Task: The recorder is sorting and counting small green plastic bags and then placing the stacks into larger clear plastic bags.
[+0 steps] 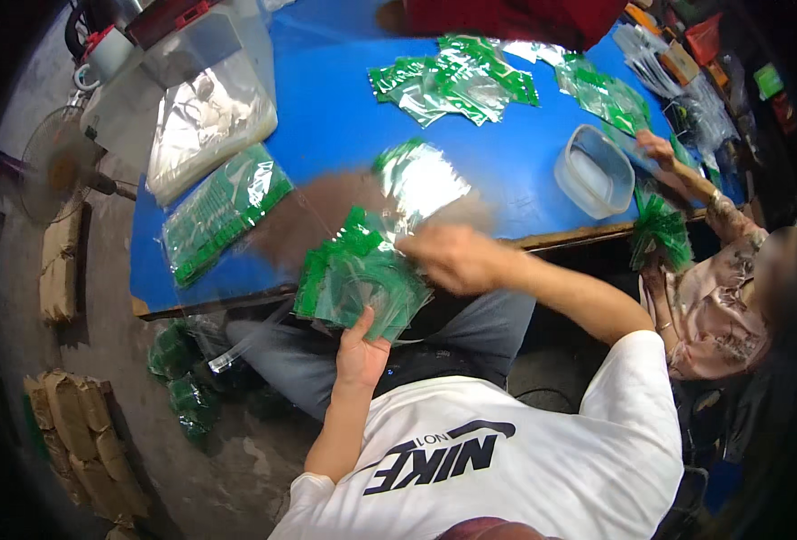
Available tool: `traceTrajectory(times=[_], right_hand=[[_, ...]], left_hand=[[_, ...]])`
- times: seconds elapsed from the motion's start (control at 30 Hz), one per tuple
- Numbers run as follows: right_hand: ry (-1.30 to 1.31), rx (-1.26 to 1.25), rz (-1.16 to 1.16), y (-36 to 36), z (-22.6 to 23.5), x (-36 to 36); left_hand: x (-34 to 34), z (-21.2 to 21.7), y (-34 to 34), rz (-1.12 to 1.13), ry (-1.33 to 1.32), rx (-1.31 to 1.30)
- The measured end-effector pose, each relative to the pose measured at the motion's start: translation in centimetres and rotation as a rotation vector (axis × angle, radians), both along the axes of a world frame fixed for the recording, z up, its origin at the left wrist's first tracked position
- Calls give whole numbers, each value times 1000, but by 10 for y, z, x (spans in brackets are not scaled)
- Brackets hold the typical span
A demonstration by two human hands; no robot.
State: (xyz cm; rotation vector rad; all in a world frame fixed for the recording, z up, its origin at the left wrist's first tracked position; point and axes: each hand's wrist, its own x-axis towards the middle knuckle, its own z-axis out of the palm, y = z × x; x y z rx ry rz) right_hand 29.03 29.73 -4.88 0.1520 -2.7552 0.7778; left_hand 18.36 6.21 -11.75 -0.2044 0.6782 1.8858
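Observation:
My left hand is closed on the lower edge of a fanned stack of clear plastic bags with green printing, held over my lap at the table's front edge. Close to the stack's right side is my right hand, its fingers curled and blurred; I cannot make out what is in them. Just beyond lies a shiny pile of similar bags on the blue table. A neat block of packed green bags sits to the left.
A clear plastic bin stands at the back left. More green bags lie scattered at the back. On the right are a clear tub and a co-worker's hand. A fan and brown paper-wrapped bundles are on the left.

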Motion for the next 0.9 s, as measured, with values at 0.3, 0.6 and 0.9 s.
traceTrajectory(times=[0.3, 0.6, 0.9], right_hand=[[66, 15, -186, 66, -3, -24], [-97, 282, -165, 51, -31, -58], [25, 1, 31, -13, -18, -13]], left_hand=[[-4, -11, 8, -20, 22, -12], [-9, -35, -38, -23, 49, 91], [-13, -27, -12, 3, 122, 6]])
